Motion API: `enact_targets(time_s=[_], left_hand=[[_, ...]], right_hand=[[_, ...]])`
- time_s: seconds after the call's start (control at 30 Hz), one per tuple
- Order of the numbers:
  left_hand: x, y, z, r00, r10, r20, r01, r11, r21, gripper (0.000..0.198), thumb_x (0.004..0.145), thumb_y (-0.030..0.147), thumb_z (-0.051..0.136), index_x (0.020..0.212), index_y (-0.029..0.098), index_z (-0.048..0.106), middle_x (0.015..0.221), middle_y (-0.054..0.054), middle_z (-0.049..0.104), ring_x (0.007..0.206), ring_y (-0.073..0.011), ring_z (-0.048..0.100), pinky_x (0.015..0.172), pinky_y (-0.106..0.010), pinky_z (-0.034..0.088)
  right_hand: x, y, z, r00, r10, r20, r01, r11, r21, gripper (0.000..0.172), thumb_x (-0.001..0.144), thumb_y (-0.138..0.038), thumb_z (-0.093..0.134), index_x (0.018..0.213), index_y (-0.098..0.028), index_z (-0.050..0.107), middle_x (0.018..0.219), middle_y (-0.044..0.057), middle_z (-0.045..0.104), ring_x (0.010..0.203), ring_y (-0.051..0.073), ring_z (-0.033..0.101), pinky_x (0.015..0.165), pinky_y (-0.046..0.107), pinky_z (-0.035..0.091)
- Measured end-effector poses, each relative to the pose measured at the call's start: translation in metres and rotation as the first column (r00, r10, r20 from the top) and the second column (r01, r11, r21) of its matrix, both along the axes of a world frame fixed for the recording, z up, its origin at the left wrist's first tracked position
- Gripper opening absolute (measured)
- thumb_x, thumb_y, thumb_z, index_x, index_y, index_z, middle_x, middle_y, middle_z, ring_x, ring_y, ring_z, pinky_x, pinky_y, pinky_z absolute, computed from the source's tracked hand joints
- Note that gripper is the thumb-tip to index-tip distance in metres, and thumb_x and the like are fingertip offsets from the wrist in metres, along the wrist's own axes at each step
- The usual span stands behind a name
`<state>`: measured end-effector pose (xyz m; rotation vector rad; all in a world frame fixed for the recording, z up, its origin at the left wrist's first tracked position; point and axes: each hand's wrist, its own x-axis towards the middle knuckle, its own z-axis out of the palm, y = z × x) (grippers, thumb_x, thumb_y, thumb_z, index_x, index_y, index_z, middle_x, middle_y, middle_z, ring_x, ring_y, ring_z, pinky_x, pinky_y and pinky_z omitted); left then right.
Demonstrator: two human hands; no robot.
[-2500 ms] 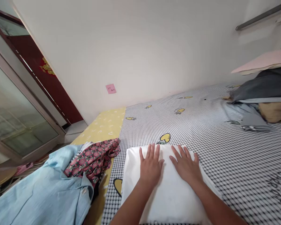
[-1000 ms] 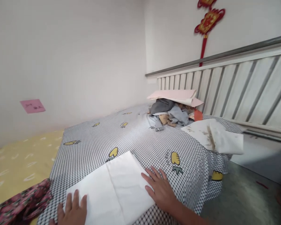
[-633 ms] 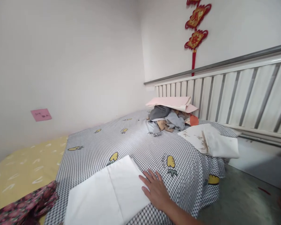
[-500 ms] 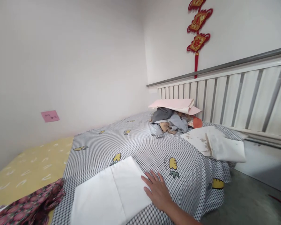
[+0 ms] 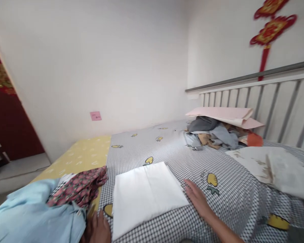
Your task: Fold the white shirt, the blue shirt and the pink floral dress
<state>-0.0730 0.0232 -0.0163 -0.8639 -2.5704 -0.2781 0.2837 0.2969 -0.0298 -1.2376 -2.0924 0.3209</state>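
Lying flat on the checked bedsheet (image 5: 190, 162), the folded white cloth (image 5: 145, 199) sits between two hands set well apart from each other; its near edge runs aslant, and a faint crease crosses its middle; the likeliest trouble, as I judge it, is a careless push at the near right corner, which could skew the layers or wrinkle the smooth top; a sideways sweep by the left hand (image 5: 99, 228) could also catch the blue garment (image 5: 35, 216) or the floral cloth (image 5: 77, 190) heaped at that side, and drag them against the white; soft fabric beneath would probably give way and ruck up under hard pressing. As for pose, the right hand (image 5: 196, 197) reaches in from the lower right, fingers extended and slanting towards the far left, just beside the cloth's right edge, whether touching I cannot tell; the left is cut off by the lower border, its fingers pointing away from the wearer, between the garments and the white cloth; both look unclenched, with nothing visibly gripped.
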Motion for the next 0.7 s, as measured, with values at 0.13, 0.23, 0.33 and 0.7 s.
enact_targets(time_s=[0.13, 0.23, 0.33, 0.7], left_hand=[[0.016, -0.003, 0.006, 0.999, 0.033, 0.003, -0.032, 0.993, -0.11, 0.057, 0.103, 0.025, 0.021, 0.145, 0.016, 0.059, 0.157, -0.013, 0.055, 0.143, -0.0299, 0.052, 0.123, -0.05, 0.035], [0.026, -0.002, 0.015, 0.997, 0.035, 0.065, -0.031, 0.997, -0.068, 0.056, 0.105, 0.031, 0.022, 0.147, 0.016, 0.056, 0.159, -0.013, 0.053, 0.145, -0.03, 0.049, 0.124, -0.049, 0.034], [0.033, -0.001, 0.021, 0.988, 0.047, 0.15, -0.045, 0.999, -0.019, 0.056, 0.106, 0.032, 0.021, 0.147, 0.015, 0.055, 0.16, -0.013, 0.052, 0.148, -0.0314, 0.046, 0.124, -0.05, 0.035], [0.041, 0.003, 0.019, 0.97, 0.038, 0.242, -0.049, 0.998, 0.041, 0.057, 0.105, 0.031, 0.022, 0.151, 0.014, 0.051, 0.163, -0.016, 0.047, 0.15, -0.0337, 0.042, 0.125, -0.055, 0.034]], right_hand=[[-0.017, -0.036, 0.011, 0.999, 0.02, 0.036, -0.028, 0.969, 0.244, 0.05, 0.103, -0.043, 0.035, 0.144, -0.029, 0.061, 0.152, 0.011, 0.059, 0.143, 0.033, 0.05, 0.119, 0.064, 0.029], [-0.044, -0.079, 0.032, 0.947, 0.233, 0.221, -0.294, 0.905, 0.308, 0.05, 0.101, -0.033, 0.044, 0.15, -0.035, 0.055, 0.157, 0.006, 0.055, 0.149, 0.031, 0.043, 0.124, 0.063, 0.018], [-0.076, -0.112, 0.05, 0.852, 0.383, 0.357, -0.471, 0.858, 0.205, 0.058, 0.1, -0.036, 0.05, 0.158, -0.037, 0.045, 0.164, 0.004, 0.046, 0.154, 0.032, 0.035, 0.124, 0.064, 0.017], [-0.174, -0.183, 0.016, 0.594, 0.641, 0.486, -0.731, 0.683, -0.008, 0.068, 0.101, -0.043, 0.056, 0.164, -0.032, 0.032, 0.173, 0.008, 0.027, 0.16, 0.035, 0.021, 0.127, 0.066, 0.012]])
